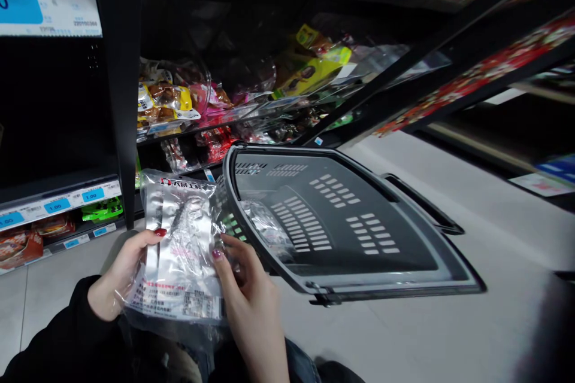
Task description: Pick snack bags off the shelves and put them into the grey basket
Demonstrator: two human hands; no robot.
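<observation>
A clear plastic snack bag (179,251) with silver packets inside and printed text near its lower edge is held up in front of me. My left hand (121,266) grips its left edge, thumb on the front face. On the right edge, my right hand (251,287) pinches the bag with thumb in front and fingers partly behind it. Just right of the bag is a grey shopping basket (381,278) with slotted walls. Inside the basket lies a clear and silver package (265,230).
Black store shelves (128,102) stand ahead, with yellow snack packs (168,99) and a green-yellow bag (312,72) on them. Price labels (58,206) line the left shelf edge. Pale floor (404,335) shows below the basket. Red packaging (485,72) fills a slanted-looking row at right.
</observation>
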